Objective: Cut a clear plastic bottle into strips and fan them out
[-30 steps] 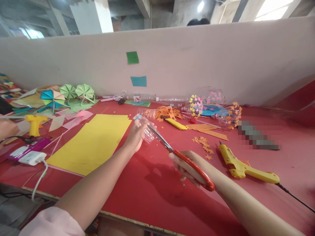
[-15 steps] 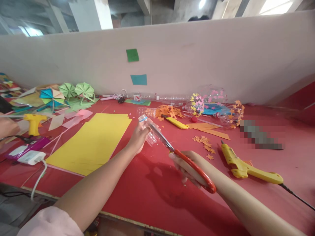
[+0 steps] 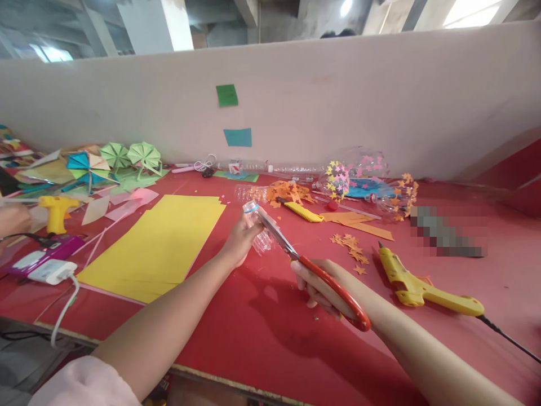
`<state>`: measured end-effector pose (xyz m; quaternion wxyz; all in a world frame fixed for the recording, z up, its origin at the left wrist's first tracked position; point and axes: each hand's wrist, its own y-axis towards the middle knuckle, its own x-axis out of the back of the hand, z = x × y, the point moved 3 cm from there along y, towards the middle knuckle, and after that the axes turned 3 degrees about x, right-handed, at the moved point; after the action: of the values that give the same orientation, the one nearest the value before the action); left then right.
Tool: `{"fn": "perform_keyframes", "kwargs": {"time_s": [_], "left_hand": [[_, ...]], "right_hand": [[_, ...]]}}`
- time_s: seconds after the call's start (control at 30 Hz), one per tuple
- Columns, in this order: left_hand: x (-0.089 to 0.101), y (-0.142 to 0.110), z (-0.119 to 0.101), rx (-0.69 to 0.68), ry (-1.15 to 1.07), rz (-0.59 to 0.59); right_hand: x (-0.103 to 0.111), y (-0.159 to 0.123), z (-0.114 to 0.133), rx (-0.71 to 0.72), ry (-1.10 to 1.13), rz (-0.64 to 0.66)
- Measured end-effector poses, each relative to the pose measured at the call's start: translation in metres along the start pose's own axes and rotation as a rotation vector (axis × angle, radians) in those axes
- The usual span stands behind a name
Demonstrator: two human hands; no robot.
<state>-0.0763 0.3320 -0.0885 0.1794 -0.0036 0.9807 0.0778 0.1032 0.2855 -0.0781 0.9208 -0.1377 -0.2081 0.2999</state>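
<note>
My left hand (image 3: 240,243) is wrapped round the neck end of a clear plastic bottle piece (image 3: 262,239) with a blue ring at its mouth. In my right hand (image 3: 322,285) is a pair of scissors (image 3: 327,285) with red handles. The scissor blades point up and left and lie against the bottle piece; whether they are cutting into it I cannot make out. Both hands are above the red table (image 3: 236,338). Beyond the bottle piece lies a yellow utility knife (image 3: 301,211).
Yellow paper sheets (image 3: 160,242) lie left. A yellow glue gun (image 3: 426,290) with a cord lies right, near small orange paper stars (image 3: 351,248). Star-covered bottle pieces (image 3: 338,180) stand by the wall. At far left are another person's hand (image 3: 12,220) and a second glue gun (image 3: 57,213).
The bottle piece has turned slightly in my left hand, its mouth shifting a little to the right. My right hand with the scissors has barely moved.
</note>
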Motion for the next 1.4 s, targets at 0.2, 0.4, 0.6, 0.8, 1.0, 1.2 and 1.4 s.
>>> {"fn": "perform_keyframes", "kwargs": {"time_s": [0.2,0.4,0.6,0.8,1.0,1.2,1.4], "left_hand": [[-0.001,-0.001,0.001,0.01,0.032,-0.002],[-0.001,-0.003,0.001,0.022,-0.002,-0.007],[-0.002,-0.003,-0.001,0.013,0.0,0.0],[0.0,0.0,0.0,0.014,0.012,-0.014],[-0.001,0.0,0.002,0.031,-0.009,-0.022],[0.005,0.001,0.001,0.024,-0.031,-0.066],[0.023,0.008,-0.006,0.045,-0.186,-0.152]], "right_hand": [[-0.001,0.002,0.001,-0.069,-0.05,-0.035],[-0.001,0.001,0.002,-0.058,-0.111,-0.052],[-0.002,0.0,0.005,-0.06,-0.124,-0.088],[-0.003,0.005,-0.003,-0.013,0.008,0.004],[-0.001,0.004,-0.002,0.061,0.051,0.059],[0.0,-0.003,0.005,0.08,-0.013,0.064],[0.002,-0.002,0.002,0.069,-0.04,0.093]]}}
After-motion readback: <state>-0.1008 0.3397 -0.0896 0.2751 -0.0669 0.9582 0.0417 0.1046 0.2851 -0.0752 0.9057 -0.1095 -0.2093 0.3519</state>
